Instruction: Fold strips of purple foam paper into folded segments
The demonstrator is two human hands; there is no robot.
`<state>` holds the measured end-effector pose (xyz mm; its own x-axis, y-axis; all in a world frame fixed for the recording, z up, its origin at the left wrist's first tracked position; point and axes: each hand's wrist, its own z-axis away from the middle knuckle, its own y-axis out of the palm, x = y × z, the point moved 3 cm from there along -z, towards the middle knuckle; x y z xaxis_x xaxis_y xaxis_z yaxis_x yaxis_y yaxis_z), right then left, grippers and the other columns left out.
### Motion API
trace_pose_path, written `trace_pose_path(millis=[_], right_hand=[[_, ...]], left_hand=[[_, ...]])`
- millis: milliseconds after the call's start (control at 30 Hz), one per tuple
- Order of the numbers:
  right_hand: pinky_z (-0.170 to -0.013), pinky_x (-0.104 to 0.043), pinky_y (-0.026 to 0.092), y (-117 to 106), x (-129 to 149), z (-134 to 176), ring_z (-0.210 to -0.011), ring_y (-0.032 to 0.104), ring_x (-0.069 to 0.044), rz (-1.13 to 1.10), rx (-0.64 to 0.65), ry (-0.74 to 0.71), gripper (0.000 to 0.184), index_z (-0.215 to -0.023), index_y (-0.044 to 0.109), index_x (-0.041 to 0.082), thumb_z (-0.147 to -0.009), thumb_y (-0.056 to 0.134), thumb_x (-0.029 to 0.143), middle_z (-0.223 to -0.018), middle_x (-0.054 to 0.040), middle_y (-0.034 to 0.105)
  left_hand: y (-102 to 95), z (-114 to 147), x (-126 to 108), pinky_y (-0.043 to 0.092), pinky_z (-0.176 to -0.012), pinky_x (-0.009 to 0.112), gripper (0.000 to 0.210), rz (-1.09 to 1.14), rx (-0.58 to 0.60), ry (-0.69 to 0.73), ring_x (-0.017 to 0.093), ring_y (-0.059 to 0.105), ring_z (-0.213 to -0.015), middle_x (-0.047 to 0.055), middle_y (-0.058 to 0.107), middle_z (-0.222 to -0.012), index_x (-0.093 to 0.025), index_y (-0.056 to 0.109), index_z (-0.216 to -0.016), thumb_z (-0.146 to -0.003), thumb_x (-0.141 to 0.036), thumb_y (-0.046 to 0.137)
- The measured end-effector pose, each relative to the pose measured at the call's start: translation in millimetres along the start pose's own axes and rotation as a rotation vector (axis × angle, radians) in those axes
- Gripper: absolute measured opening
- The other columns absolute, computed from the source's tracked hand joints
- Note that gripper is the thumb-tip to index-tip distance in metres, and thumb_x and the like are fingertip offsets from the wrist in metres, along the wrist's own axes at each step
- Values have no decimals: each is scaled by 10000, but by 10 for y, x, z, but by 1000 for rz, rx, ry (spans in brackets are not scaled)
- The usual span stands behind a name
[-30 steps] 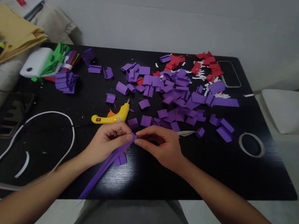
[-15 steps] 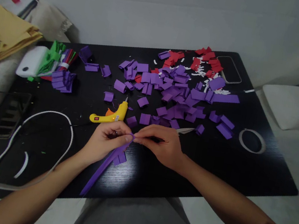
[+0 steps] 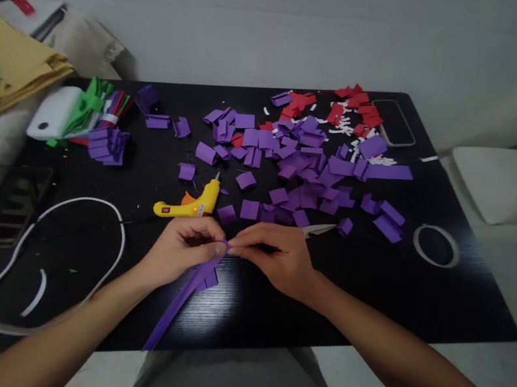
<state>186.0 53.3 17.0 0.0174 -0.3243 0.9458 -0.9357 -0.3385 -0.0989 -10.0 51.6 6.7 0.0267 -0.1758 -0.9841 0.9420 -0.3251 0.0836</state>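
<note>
A long purple paper strip runs from my fingertips down to the table's front edge. My left hand pinches its upper end between thumb and fingers. Against it, my right hand is closed, its thumb and forefinger pinching the strip's tip, which is bent into a small curl. A small folded purple piece lies under the strip. Just beyond my left hand rests a yellow hot glue gun, nozzle pointing away. The scissors show partly past my right hand.
Folded purple paper pieces are heaped across the table, with red pieces and white scraps behind. A white cable loops at left. A tape ring and a phone-like outline lie right. Bundled green strips stand left.
Both hands have shifted slightly toward me with the strip, whose lower end now reaches the front edge a little further right. The pinch of both hands stays the same.
</note>
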Motion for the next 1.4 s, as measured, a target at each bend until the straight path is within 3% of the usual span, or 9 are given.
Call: trace_pose_path(millis=[133, 300, 467, 667, 867, 1000, 1167, 1400], right_hand=[[-765, -245, 616, 5, -14, -5, -811, 779, -150, -28, -11, 41, 54, -934, 843, 225, -882, 832, 228, -908, -26, 836], [-717, -245, 603, 42, -99, 9, -742, 746, -144, -217, 1, 336, 234, -919, 810, 190, -741, 935, 277, -849, -21, 803], [-646, -241, 565, 114, -122, 50, -644, 685, -122, -391, 63, 493, 241, -857, 737, 167, -779, 893, 335, -713, 8, 723], [-632, -256, 547, 123, -85, 40, -637, 648, -126, -278, 67, 444, 154, -824, 680, 185, -874, 755, 309, -703, 11, 675], [-652, -261, 548, 108, -46, 6, -663, 649, -131, -192, 70, 373, 119, -797, 671, 192, -868, 725, 272, -728, 8, 670], [-651, -258, 540, 101, -61, 8, -663, 647, -130, -191, 61, 371, 118, -803, 677, 185, -870, 722, 271, -735, 7, 668], [-655, -261, 538, 50, -95, -14, -662, 640, -129, -195, -21, 350, 128, -810, 685, 187, -874, 732, 288, -729, 9, 665], [-624, -258, 532, 35, -140, -17, -621, 615, -120, -291, -31, 430, 223, -804, 648, 186, -833, 800, 347, -703, 24, 631]], left_hand=[[-6, -2, 4, 446, -555, 174, 159, -2, -17, -7, 88, 560, -563, 7, 674, -637, -144, 759, -727, -795, -260, 844], [-25, -9, -4, 453, -556, 174, 150, -41, -81, 10, 93, 575, -572, 9, 686, -646, -150, 764, -728, -803, -263, 828], [24, -18, -52, 467, -551, 185, 136, -95, -97, 66, 103, 580, -570, 6, 684, -640, -154, 745, -712, -790, -237, 819], [60, -1, -54, 456, -555, 195, 157, -134, -80, 80, 107, 564, -580, 4, 666, -648, -156, 722, -716, -814, -252, 798], [41, 6, -57, 456, -576, 202, 219, -179, -16, 82, 111, 553, -604, 4, 648, -657, -158, 735, -741, -910, -295, 710], [48, 12, -67, 456, -567, 195, 225, -198, -55, 100, 105, 562, -593, 0, 649, -650, -154, 733, -744, -919, -294, 713], [98, 7, -16, 566, -630, 236, 215, -11, 28, -37, 134, 683, -619, 21, 731, -705, -150, 726, -879, -929, -359, 740], [124, 14, -15, 595, -542, 227, 270, 63, 22, -122, 132, 690, -567, 26, 728, -673, -142, 685, -791, -882, -366, 804]])
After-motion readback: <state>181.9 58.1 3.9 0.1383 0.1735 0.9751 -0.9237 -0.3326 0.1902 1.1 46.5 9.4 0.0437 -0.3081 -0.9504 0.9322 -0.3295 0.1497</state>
